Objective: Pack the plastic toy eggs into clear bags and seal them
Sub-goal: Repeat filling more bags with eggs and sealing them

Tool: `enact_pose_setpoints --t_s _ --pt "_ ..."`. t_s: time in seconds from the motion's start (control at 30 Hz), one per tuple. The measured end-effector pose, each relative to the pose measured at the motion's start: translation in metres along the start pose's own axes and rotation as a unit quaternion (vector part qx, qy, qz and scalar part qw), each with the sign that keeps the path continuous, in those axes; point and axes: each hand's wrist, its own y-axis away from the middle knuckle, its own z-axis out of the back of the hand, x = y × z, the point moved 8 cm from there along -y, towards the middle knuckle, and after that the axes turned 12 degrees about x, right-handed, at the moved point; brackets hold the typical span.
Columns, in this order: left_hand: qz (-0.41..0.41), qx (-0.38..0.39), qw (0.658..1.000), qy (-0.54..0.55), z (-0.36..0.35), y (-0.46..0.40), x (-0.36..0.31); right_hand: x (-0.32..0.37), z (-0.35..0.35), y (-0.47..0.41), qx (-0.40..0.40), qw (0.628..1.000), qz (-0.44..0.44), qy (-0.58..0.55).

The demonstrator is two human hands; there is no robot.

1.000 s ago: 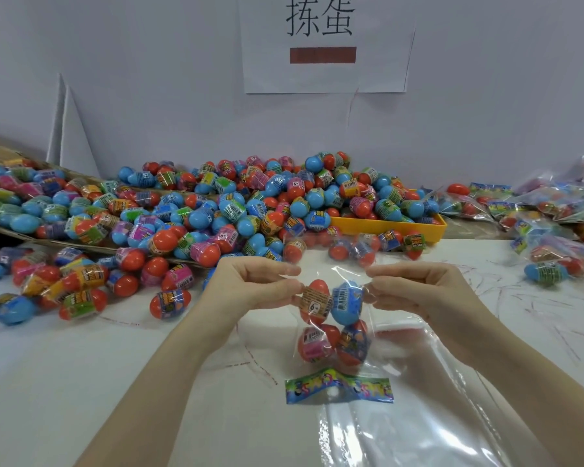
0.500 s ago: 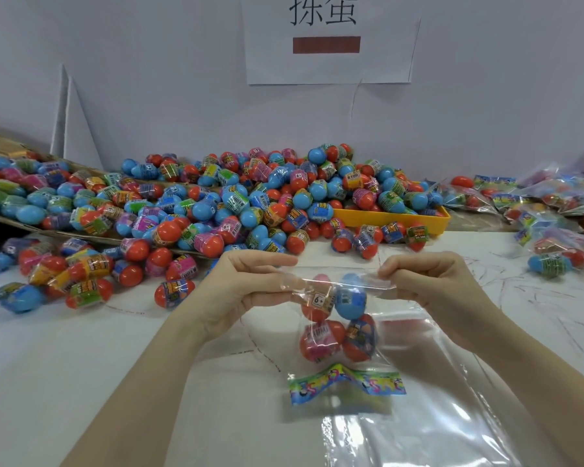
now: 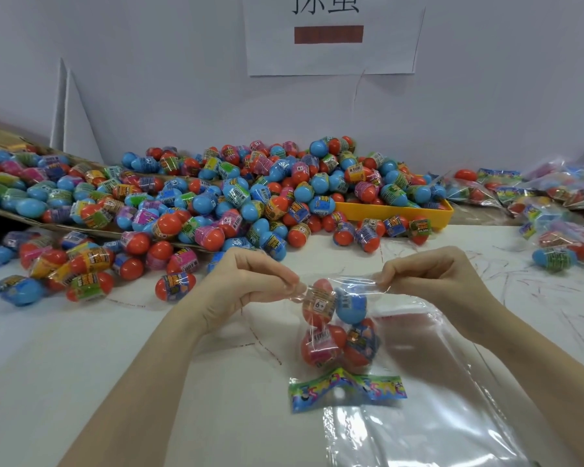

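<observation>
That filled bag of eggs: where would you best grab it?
Along the open top edge of the filled bag, a pinch from either side, as both hands do now. The eggs hang low, so the flat empty film up top is likely easiest to pinch.

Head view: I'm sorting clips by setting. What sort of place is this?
Likely a hand-packing workstation: a heap of eggs, filled bags piled at right, and a sign on the wall.

A white paper sign with black characters and a dark red bar hangs on the pale wall behind the tabletop. A yellow tray sits toward the far edge, right of centre. Flat brown cardboard lies along the far left edge, and the white tabletop carries thin red scribble marks.
</observation>
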Motion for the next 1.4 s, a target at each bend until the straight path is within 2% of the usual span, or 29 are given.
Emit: enact_pose_setpoints --t_s 0.23,0.33,0.5,0.53,0.63,0.67,0.77,0.87,1.03,1.2,1.3,1.4 --pt "0.003 0.037 0.999 -0.004 -0.005 0.001 -0.005 -0.01 0.004 0.0 0.003 0.999 -0.028 -0.016" --pt "0.01 0.009 0.996 -0.091 -0.002 0.001 -0.007 -0.009 0.001 -0.001 0.012 0.999 -0.025 -0.017" --pt "-0.004 -0.004 0.997 -0.077 -0.002 0.001 -0.009 -0.006 0.002 0.001 0.061 0.996 -0.056 0.018" --pt "-0.006 -0.006 0.997 -0.074 -0.002 0.0 -0.009 -0.004 0.006 0.001 0.048 0.997 -0.052 0.033" --pt "-0.011 -0.006 0.997 -0.076 -0.004 0.0 -0.012 0.013 0.019 0.003 -0.069 0.996 -0.012 0.06" --pt "-0.013 -0.007 0.997 -0.077 -0.004 0.001 -0.013 0.015 0.015 0.002 -0.076 0.994 -0.015 0.071" --pt "-0.022 0.0 0.997 -0.077 -0.007 0.001 -0.016 0.002 -0.02 -0.001 0.01 0.99 -0.099 0.099" --pt "-0.023 0.008 0.997 -0.072 -0.009 0.0 -0.017 -0.006 -0.034 -0.003 0.068 0.982 -0.134 0.118" --pt "-0.018 0.003 0.998 -0.06 -0.007 0.0 -0.016 -0.008 -0.039 0.001 0.16 0.977 -0.143 0.005" --pt "0.011 0.001 1.0 -0.026 -0.012 -0.001 -0.01 -0.005 -0.034 0.0 0.141 0.984 -0.104 -0.043" --pt "0.053 0.049 0.996 -0.053 -0.029 -0.002 -0.004 -0.002 -0.029 -0.001 0.121 0.989 -0.079 -0.045" --pt "0.046 0.074 0.995 -0.044 -0.035 -0.003 -0.004 -0.002 -0.027 -0.002 0.113 0.99 -0.067 -0.049"
